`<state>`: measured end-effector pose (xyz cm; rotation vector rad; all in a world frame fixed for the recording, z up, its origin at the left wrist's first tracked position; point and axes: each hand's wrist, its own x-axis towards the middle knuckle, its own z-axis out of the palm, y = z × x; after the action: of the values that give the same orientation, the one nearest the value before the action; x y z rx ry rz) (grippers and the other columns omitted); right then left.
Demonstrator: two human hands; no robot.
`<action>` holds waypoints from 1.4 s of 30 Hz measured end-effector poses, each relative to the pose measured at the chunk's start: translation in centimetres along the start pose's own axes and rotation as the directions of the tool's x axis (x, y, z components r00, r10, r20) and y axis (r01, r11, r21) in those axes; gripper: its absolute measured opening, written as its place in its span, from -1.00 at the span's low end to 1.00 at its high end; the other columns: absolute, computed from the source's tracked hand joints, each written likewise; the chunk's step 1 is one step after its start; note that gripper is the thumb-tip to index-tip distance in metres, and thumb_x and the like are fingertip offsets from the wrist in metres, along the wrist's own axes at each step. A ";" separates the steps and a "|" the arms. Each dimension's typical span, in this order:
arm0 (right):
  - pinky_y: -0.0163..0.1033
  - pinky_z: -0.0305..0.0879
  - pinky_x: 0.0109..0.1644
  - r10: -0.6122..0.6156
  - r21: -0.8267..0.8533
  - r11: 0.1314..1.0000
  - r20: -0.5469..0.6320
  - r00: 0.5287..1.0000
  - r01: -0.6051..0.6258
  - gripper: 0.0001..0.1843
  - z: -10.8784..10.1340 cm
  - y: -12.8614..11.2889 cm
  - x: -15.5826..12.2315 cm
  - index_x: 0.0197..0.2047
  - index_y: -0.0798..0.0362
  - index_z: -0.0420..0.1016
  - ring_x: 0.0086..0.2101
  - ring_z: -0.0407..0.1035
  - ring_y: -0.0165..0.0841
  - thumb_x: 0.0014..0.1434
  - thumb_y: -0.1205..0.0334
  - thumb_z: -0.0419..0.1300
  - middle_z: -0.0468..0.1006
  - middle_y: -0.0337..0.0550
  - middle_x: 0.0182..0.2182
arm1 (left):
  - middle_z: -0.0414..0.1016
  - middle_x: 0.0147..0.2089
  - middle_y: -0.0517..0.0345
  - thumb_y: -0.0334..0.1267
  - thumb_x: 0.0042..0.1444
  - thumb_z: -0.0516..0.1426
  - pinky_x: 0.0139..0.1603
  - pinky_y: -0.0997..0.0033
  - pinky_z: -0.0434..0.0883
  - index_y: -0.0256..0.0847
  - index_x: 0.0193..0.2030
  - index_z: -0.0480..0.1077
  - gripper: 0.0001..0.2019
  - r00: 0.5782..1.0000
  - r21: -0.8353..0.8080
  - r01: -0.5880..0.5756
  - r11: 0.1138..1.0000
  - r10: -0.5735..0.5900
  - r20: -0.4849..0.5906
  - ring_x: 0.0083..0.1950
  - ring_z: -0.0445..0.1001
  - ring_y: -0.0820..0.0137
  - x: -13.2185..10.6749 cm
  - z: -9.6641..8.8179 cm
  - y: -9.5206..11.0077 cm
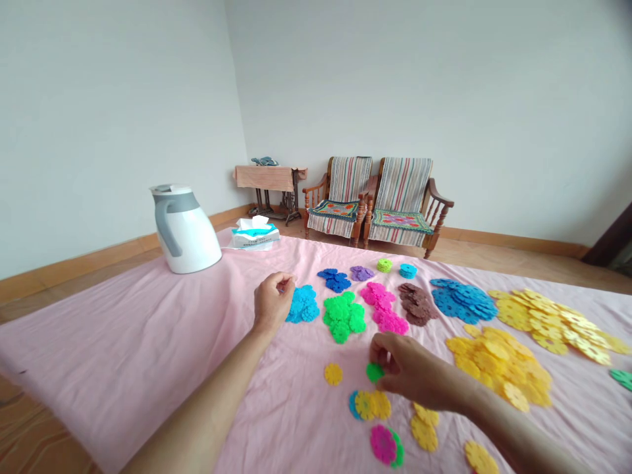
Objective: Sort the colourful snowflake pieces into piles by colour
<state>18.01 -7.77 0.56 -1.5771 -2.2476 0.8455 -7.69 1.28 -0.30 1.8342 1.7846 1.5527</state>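
My right hand point(402, 368) pinches a small green plastic snowflake disc point(374, 372) between its fingers, just above the pink sheet point(148, 336). Below it lie small stacks of yellow, blue, magenta and green discs point(368, 405). A lone yellow disc point(333, 374) rests to its left. My left hand point(272, 304) is curled beside a pile of cyan discs point(303, 305), and its fingers hide whatever may be inside them. Further piles are sorted by colour: bright green point(343, 316), magenta point(382, 308), brown point(417, 304), blue point(464, 301) and yellow point(498, 365).
A white and grey kettle point(185, 227) and a tissue pack point(255, 232) stand at the sheet's far left edge. Small purple, lime and teal piles lie beyond my hands. Two striped wooden armchairs point(375, 201) and a treadle sewing table point(269, 187) stand against the far wall.
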 end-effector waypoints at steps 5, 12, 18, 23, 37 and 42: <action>-0.39 0.02 -0.48 0.012 0.006 1.000 0.023 1.000 -0.012 -0.80 0.2 0.3 -0.1 -0.43 0.05 0.29 -0.48 0.18 -0.48 -0.22 0.42 0.16 0.34 -0.31 -0.49 | 0.53 -0.44 0.17 -0.21 0.01 0.07 -0.33 0.49 0.34 -0.22 -0.43 0.46 -0.81 1.000 0.000 0.002 1.000 -0.002 -0.006 -0.40 0.47 0.39 -0.1 0.0 0.1; -0.39 0.03 -0.53 -0.007 0.220 0.975 -0.124 0.992 0.034 -0.86 -0.1 0.1 2.9 -0.50 0.04 0.22 -0.57 0.17 -0.50 -0.13 0.45 0.09 0.25 -0.38 -0.63 | 0.54 -0.41 0.18 -0.20 0.02 0.07 -0.29 0.48 0.35 -0.20 -0.41 0.46 -0.82 0.999 0.005 -0.049 0.999 0.049 0.004 -0.38 0.48 0.39 -0.1 0.2 -0.6; -0.37 0.17 -0.47 0.056 0.249 0.969 -0.254 0.966 0.010 -0.89 0.4 0.9 5.5 -0.40 0.04 0.23 -0.51 0.34 -0.44 -0.05 0.41 0.04 0.38 -0.31 -0.55 | 0.54 -0.40 0.17 -0.20 0.02 0.07 -0.27 0.46 0.36 -0.20 -0.41 0.46 -0.82 0.999 0.007 -0.048 0.999 0.048 0.005 -0.37 0.48 0.38 -0.1 0.1 -0.5; -0.37 0.09 -0.49 0.015 0.138 0.990 -0.211 0.977 0.015 -0.93 -0.7 -0.1 2.1 -0.48 0.04 0.29 -0.54 0.26 -0.46 -0.06 0.40 0.06 0.34 -0.33 -0.61 | 0.55 -0.39 0.16 -0.19 0.03 0.06 -0.26 0.46 0.36 -0.20 -0.41 0.46 -0.81 0.999 0.008 -0.048 0.999 0.048 0.014 -0.35 0.49 0.38 -0.2 0.2 -0.4; -0.37 0.05 -0.42 0.124 -0.088 0.989 0.103 0.987 -0.115 -0.86 1.4 -3.6 -5.3 -0.48 0.02 0.32 -0.47 0.22 -0.46 -0.18 0.42 0.14 0.42 -0.29 -0.48 | 0.56 -0.39 0.16 -0.18 0.04 0.06 -0.28 0.47 0.37 -0.21 -0.40 0.47 -0.80 0.998 0.020 -0.054 0.998 0.054 0.018 -0.36 0.50 0.37 -0.1 0.3 -0.8; -0.39 -0.05 -0.51 0.216 -0.061 0.976 0.118 0.969 -0.211 -0.87 0.5 -3.2 -5.1 -0.53 0.03 0.27 -0.53 0.15 -0.49 -0.21 0.43 0.13 0.35 -0.34 -0.56 | 0.55 -0.40 0.15 -0.17 0.03 0.06 -0.28 0.46 0.37 -0.21 -0.41 0.46 -0.79 0.998 0.022 -0.059 0.998 0.059 0.011 -0.37 0.49 0.36 0.0 0.2 -0.7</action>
<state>17.18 -13.35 2.59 -1.8629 -2.2230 0.9768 -8.01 1.62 -0.91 1.9181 1.7658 1.5463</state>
